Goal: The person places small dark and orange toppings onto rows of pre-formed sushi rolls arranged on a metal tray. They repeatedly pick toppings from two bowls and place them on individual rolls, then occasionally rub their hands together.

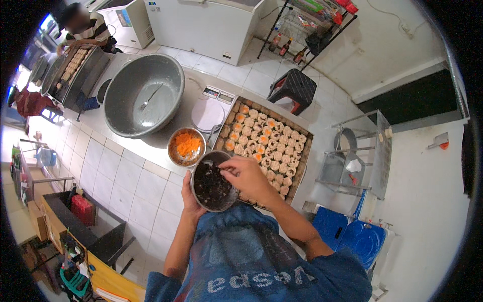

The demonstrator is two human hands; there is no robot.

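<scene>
My left hand [190, 195] is closed on the side of a round metal bowl [234, 197] that holds dark shredded bits [210, 182]. Over that bowl's right rim reaches my right hand [247, 177], its fingertips pinched together above the bits; what is between them is too small to make out. Just beyond lies a metal tray [303, 166] filled with rows of small pale dumplings [279, 151]. Some dumplings carry orange topping, others dark bits, and several look plain. A smaller metal bowl [172, 157] of grated orange topping [187, 144] stands left of the tray.
A large grey basin [113, 100] with a fork [149, 97] inside stands on the steel table, beside a kitchen scale [207, 115]. Beyond are a black stool [293, 90], a wire rack and a white chest freezer [201, 30]. Another person [85, 27] sits far left near a second tray.
</scene>
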